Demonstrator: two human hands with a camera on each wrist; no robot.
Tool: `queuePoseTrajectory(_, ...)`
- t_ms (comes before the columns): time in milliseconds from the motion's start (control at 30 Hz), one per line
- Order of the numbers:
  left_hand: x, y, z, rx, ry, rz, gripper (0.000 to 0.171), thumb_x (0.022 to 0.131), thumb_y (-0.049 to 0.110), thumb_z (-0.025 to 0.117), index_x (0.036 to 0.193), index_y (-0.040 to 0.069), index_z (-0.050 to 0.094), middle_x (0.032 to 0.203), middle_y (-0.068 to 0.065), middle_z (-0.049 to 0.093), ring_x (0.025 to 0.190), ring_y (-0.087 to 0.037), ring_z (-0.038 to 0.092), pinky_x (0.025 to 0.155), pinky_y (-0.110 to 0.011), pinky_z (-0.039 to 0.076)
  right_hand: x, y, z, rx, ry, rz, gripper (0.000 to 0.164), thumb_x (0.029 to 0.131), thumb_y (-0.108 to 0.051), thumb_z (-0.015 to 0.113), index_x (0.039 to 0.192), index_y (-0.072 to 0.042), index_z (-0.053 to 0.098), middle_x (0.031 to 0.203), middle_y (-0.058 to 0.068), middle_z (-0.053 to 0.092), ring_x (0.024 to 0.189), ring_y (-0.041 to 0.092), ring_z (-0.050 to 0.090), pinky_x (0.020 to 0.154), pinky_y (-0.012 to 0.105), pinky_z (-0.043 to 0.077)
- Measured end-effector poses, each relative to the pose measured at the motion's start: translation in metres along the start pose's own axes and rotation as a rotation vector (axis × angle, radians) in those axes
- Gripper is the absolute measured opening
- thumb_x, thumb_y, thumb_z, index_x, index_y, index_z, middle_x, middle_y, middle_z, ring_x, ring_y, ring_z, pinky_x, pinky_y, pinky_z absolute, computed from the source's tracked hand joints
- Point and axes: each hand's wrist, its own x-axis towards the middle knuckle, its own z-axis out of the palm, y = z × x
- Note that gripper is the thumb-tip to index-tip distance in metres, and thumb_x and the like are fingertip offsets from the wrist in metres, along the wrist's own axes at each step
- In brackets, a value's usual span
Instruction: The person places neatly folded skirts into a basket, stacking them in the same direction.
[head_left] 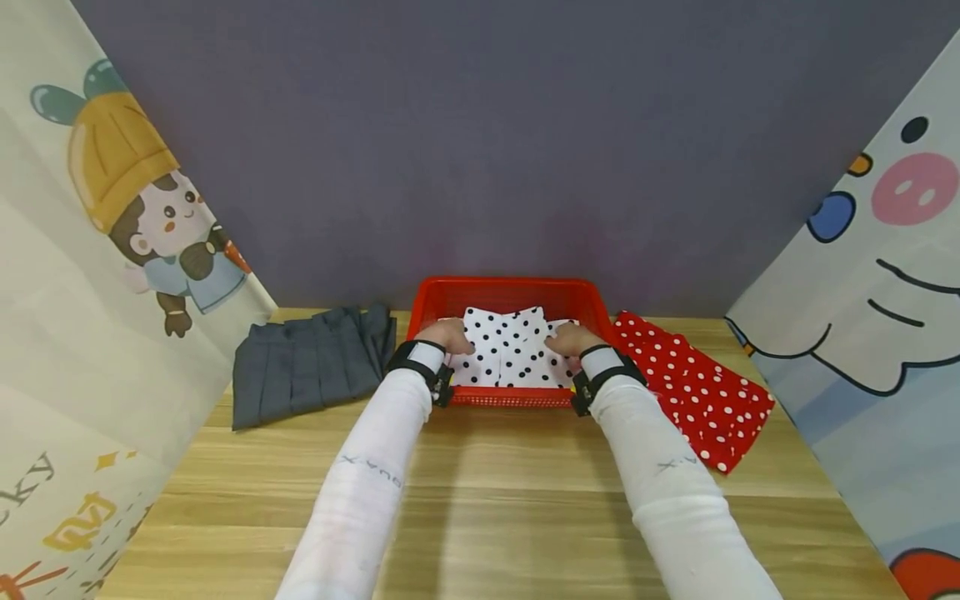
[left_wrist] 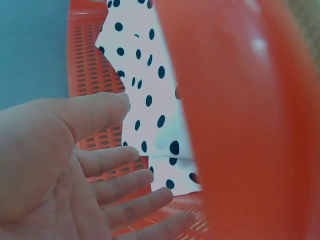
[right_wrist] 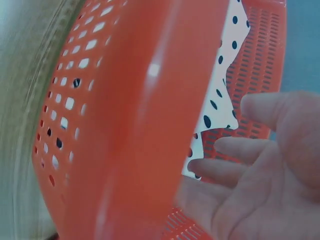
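Note:
A folded white garment with black polka dots lies inside a red plastic basket. At the garment's left end is my left hand, reaching down inside the basket. The left wrist view shows that hand with its fingers spread and straight, fingertips right at the dotted fabric. My right hand reaches in at the opposite end. Its fingers are extended and relaxed beside the fabric's edge in the right wrist view. Part of the garment is hidden behind the basket's near wall in both wrist views.
On the wooden table, a folded dark grey pleated garment lies left of the basket. A folded red garment with white dots lies to the right. A grey panel rises behind, with printed curtains at both sides.

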Motion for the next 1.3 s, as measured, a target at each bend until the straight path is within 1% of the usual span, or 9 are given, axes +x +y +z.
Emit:
queuePoseTrajectory(133, -0.007, 0.000, 0.000, 0.053, 0.007, 0.037, 0.051, 0.086, 0.027, 0.055, 0.130, 0.002, 0.047, 0.123, -0.009, 0.054, 0.094, -0.021, 0.050, 0.084, -0.033, 0.044, -0.002, 0.003, -0.001, -0.074, 0.031, -0.060, 0.053, 0.096, -0.025, 0.037, 0.141, 0.003, 0.030, 0.145, 0.023, 0.030, 0.134, 0.036, 0.029, 0.109, 0.048, 0.022)
queuePoseTrajectory(267, -0.013, 0.002, -0.002, 0.098, 0.032, 0.089, 0.049, 0.085, 0.021, 0.053, 0.129, 0.001, 0.048, 0.118, -0.010, 0.055, 0.088, -0.022, 0.051, 0.077, -0.032, 0.044, -0.010, 0.004, -0.005, -0.124, 0.090, -0.109, 0.050, 0.095, -0.024, 0.040, 0.137, 0.002, 0.038, 0.142, 0.023, 0.035, 0.129, 0.038, 0.035, 0.106, 0.051, 0.028)
queuePoseTrajectory(467, -0.021, -0.001, -0.001, 0.193, 0.095, 0.154, 0.044, 0.087, 0.021, 0.053, 0.129, 0.005, 0.052, 0.130, -0.009, 0.052, 0.107, -0.023, 0.052, 0.089, -0.038, 0.044, -0.023, 0.008, -0.005, -0.172, 0.157, -0.157, 0.046, 0.091, -0.023, 0.047, 0.133, -0.003, 0.046, 0.136, 0.022, 0.044, 0.119, 0.038, 0.046, 0.099, 0.053, 0.036)
queuePoseTrajectory(567, -0.026, -0.002, 0.000, 0.221, 0.149, 0.164, 0.041, 0.088, 0.022, 0.052, 0.128, 0.009, 0.055, 0.133, -0.006, 0.051, 0.110, -0.022, 0.052, 0.087, -0.041, 0.045, -0.028, 0.012, -0.003, -0.185, 0.197, -0.166, 0.045, 0.090, -0.023, 0.052, 0.131, -0.005, 0.050, 0.131, 0.021, 0.050, 0.113, 0.036, 0.051, 0.095, 0.053, 0.040)
queuePoseTrajectory(667, -0.034, -0.003, 0.000, 0.221, 0.212, 0.167, 0.037, 0.088, 0.021, 0.053, 0.123, 0.012, 0.059, 0.127, -0.005, 0.056, 0.104, -0.022, 0.054, 0.080, -0.041, 0.047, -0.034, 0.018, -0.003, -0.186, 0.249, -0.183, 0.043, 0.088, -0.022, 0.056, 0.128, -0.007, 0.053, 0.122, 0.020, 0.057, 0.104, 0.033, 0.056, 0.088, 0.049, 0.046)
queuePoseTrajectory(767, -0.043, -0.006, 0.001, 0.228, 0.290, 0.195, 0.033, 0.087, 0.019, 0.053, 0.118, 0.013, 0.062, 0.119, -0.006, 0.060, 0.098, -0.022, 0.056, 0.075, -0.040, 0.047, -0.041, 0.024, -0.003, -0.185, 0.311, -0.206, 0.040, 0.086, -0.019, 0.058, 0.124, -0.007, 0.057, 0.105, 0.017, 0.064, 0.085, 0.028, 0.059, 0.071, 0.039, 0.052)
queuePoseTrajectory(900, -0.053, -0.011, 0.004, 0.251, 0.379, 0.264, 0.030, 0.087, 0.020, 0.055, 0.115, 0.011, 0.063, 0.112, -0.008, 0.062, 0.095, -0.023, 0.058, 0.071, -0.039, 0.049, -0.052, 0.035, -0.002, -0.194, 0.392, -0.247, 0.035, 0.084, -0.015, 0.059, 0.118, -0.007, 0.062, 0.085, 0.013, 0.062, 0.064, 0.021, 0.050, 0.052, 0.027, 0.044)
queuePoseTrajectory(1167, -0.078, -0.022, 0.013, 0.224, 0.515, 0.328, 0.023, 0.085, 0.018, 0.058, 0.104, 0.009, 0.066, 0.101, -0.013, 0.060, 0.085, -0.028, 0.060, 0.063, -0.039, 0.050, -0.067, 0.066, 0.007, -0.128, 0.620, -0.258, 0.031, 0.087, -0.013, 0.057, 0.115, 0.000, 0.058, 0.100, 0.022, 0.060, 0.079, 0.030, 0.056, 0.069, 0.043, 0.053)
queuePoseTrajectory(1300, -0.089, -0.029, 0.021, 0.217, 0.576, 0.330, 0.013, 0.083, 0.017, 0.060, 0.092, 0.010, 0.066, 0.091, -0.011, 0.059, 0.078, -0.029, 0.059, 0.057, -0.039, 0.048, -0.068, 0.086, 0.012, -0.062, 0.719, -0.202, 0.029, 0.088, -0.011, 0.055, 0.113, 0.004, 0.054, 0.097, 0.024, 0.058, 0.076, 0.032, 0.056, 0.066, 0.047, 0.053)
